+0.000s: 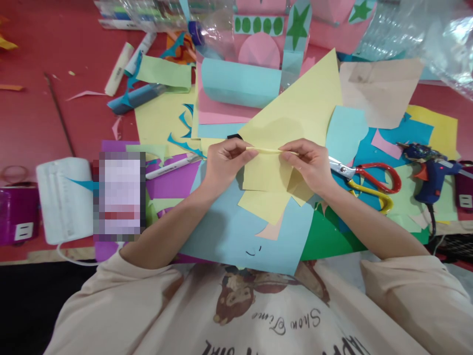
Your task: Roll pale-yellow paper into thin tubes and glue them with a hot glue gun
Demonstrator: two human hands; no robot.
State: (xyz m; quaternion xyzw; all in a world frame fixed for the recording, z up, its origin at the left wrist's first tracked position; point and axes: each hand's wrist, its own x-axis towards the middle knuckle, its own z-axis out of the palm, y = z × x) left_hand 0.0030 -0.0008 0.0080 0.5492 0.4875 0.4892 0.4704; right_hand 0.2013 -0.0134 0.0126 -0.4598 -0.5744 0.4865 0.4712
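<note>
Nearest the camera: light blue sheet point(229, 231) lies flat at table edge, w/ a green sheet point(325, 239) under its right side. Above that, both hands meet at centre. Left hand point(225, 162) is pinched shut on the left end of a thin yellow strip point(266, 150); right hand point(310, 165) is pinched shut on its right end, so the strip runs level between them, held just above a small yellow sheet point(262, 175). Strip looks like a tightly rolled or folded edge of that yellow paper; cannot tell which. Judgement on progress: roll/fold formed along its visible length, appears approx. mid-way; the rest of the sheet below is still flat, nothing glued or cut off yet as far as visible. Surroundings: scissors point(365, 180) w/ red and yellow handles just beside right hand, blades pointing toward it; glue gun point(430, 172) further right, well apart. Left side: white pen point(172, 166) near left hand, purple paper point(172, 182) under it, blurred-out rectangle beyond, then a white box point(64, 199). Farther off: large yellow triangle sheet point(303, 103) directly behind the strip, a rolled blue paper point(240, 86), pink paper model w/ green star point(297, 24), glue stick point(118, 69) upper left, clear plastic point(417, 29) upper right. Obstructions: work area crowded w/ offcuts on all sides; scissors closest hazard to the right wrist; loose sheets overlap under the hands.
</note>
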